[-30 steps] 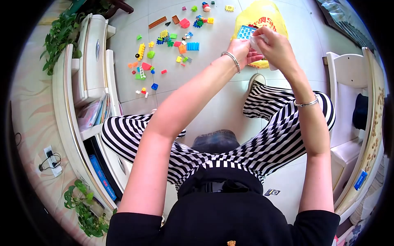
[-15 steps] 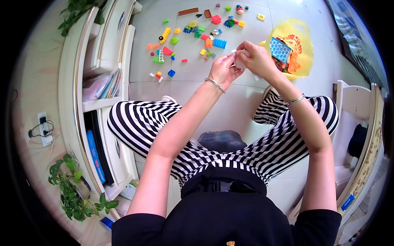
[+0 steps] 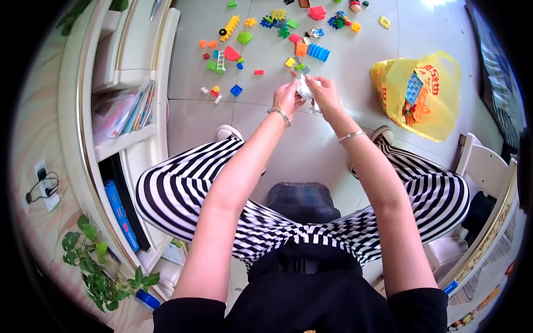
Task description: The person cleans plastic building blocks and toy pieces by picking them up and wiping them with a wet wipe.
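My left hand [image 3: 287, 99] and my right hand [image 3: 326, 99] are close together over the floor, both gripping a crumpled white tissue [image 3: 305, 89] between them. One end of the tissue hangs below my right fingers. Just beyond the hands lie an orange block [image 3: 301, 49], a blue ridged block [image 3: 318, 52] and a yellow block [image 3: 290, 62]. A red block [image 3: 259, 72] is left of them. Whether anything sits inside the tissue cannot be seen.
A yellow plastic bag [image 3: 444, 105] with blocks inside stands at the right. Colourful toy pieces are spread over the floor [image 3: 194, 122]. A white cabinet [image 3: 133, 143] is at the left, a white chair [image 3: 483, 161] at the right, a dark stool [image 3: 302, 201] between my legs.
Both hands have moved away from the yellow bag, leftward to in front of the scattered pieces, still holding the white tissue. The view has shifted, and more of the tissue shows now.
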A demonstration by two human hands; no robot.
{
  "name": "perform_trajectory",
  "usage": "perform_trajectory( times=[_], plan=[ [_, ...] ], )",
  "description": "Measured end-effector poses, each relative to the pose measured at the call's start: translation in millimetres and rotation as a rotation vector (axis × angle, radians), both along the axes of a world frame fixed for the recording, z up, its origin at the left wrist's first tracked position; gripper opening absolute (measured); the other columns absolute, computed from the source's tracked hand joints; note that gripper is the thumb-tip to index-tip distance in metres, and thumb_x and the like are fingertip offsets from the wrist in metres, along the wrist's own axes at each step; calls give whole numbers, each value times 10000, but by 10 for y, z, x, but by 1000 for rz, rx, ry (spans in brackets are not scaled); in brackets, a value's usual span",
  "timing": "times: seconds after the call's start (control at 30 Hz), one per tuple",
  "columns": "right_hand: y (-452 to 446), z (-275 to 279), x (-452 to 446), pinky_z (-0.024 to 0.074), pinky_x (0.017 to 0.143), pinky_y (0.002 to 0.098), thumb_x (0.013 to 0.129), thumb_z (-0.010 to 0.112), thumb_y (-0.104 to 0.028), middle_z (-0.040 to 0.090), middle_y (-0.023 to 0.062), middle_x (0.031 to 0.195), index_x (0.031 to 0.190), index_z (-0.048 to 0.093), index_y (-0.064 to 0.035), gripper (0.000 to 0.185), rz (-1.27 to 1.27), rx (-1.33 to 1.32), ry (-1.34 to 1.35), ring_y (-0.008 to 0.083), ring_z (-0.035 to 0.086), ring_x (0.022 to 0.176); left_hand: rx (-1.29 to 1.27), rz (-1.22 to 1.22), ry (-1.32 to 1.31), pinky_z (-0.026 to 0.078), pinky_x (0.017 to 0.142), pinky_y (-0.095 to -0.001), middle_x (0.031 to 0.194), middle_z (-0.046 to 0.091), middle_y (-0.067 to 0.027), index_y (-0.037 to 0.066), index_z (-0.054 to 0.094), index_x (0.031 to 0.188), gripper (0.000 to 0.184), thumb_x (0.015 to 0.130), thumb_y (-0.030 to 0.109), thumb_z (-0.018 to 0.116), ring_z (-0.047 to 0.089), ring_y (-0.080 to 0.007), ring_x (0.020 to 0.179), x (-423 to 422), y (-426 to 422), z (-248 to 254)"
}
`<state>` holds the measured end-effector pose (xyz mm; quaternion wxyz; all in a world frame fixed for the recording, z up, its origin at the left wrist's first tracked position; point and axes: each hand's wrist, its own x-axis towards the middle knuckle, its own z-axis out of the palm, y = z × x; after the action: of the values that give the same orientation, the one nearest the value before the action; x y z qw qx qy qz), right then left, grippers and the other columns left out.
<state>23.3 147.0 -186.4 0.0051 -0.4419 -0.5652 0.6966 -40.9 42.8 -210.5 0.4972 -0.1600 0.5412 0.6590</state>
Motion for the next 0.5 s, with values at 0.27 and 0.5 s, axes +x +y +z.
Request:
perform_trajectory(
  times=[0.27, 0.5],
  plan=[
    [163, -919, -153, 409, 499, 256, 848, 656, -193, 622, 57, 801, 1009, 600, -3, 256, -258, -123, -55, 108, 529, 606, -480, -408, 1123, 522, 726, -345, 926, 661, -84, 52, 647, 1037, 201, 849, 123, 626, 653, -235, 782, -439, 328, -1155],
    [314, -977, 28, 469, 658, 282, 809, 640, -132, 646, 92, 853, 980, 608, 21, 231, -269, -139, -120, 142, 584, 755, -730, -879, 1253, 503, 797, -431, 1124, 589, -125, 95, 605, 1096, 304, 816, 201, 662, 612, -325, 959, -561, 667, -1188]
  ],
)
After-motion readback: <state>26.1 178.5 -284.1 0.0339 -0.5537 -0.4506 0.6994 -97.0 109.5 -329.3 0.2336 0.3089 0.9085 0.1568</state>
